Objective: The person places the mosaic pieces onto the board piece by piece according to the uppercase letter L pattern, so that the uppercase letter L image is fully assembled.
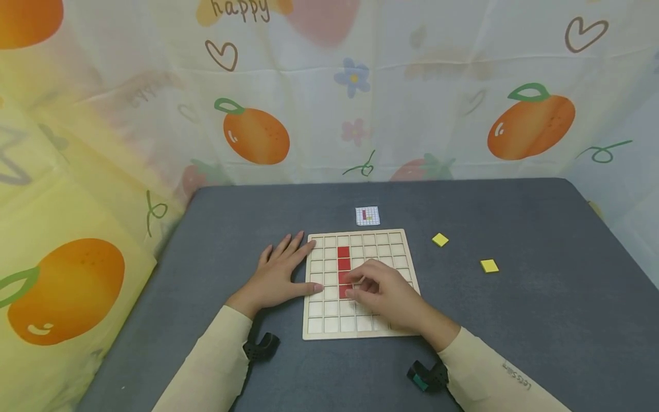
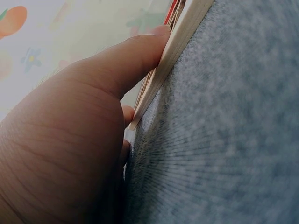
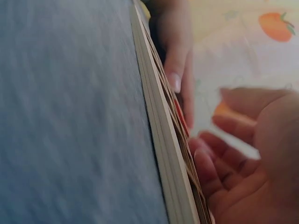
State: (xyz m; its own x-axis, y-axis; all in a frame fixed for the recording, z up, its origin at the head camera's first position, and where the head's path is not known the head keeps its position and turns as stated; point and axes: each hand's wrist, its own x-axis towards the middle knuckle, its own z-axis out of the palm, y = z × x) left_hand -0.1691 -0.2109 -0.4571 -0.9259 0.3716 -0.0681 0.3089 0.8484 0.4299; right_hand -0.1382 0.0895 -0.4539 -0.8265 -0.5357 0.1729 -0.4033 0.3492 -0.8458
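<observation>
A square wooden grid board [image 1: 329, 324] lies on the table with a column of red square tiles [image 1: 343, 264] in it. My left hand [image 1: 278, 274] lies spread at the board's left edge, its thumb on the frame and cells. In the left wrist view the thumb [image 2: 135, 56] rests over the board's rim [image 2: 161, 70]. My right hand [image 1: 383, 289] is over the board beside the lower red tiles, thumb and index finger apart. The right wrist view shows its fingers [image 3: 224, 158] loosely bent, with nothing visible between them. The cells beneath this hand are hidden.
A small printed pattern card [image 1: 368, 216] lies behind the board. To the right are two yellow square tiles, one nearer the back [image 1: 440, 240] and another yellow tile [image 1: 489, 266] farther right. A fruit-print curtain [image 1: 319, 86] hangs behind the grey table [image 1: 540, 320].
</observation>
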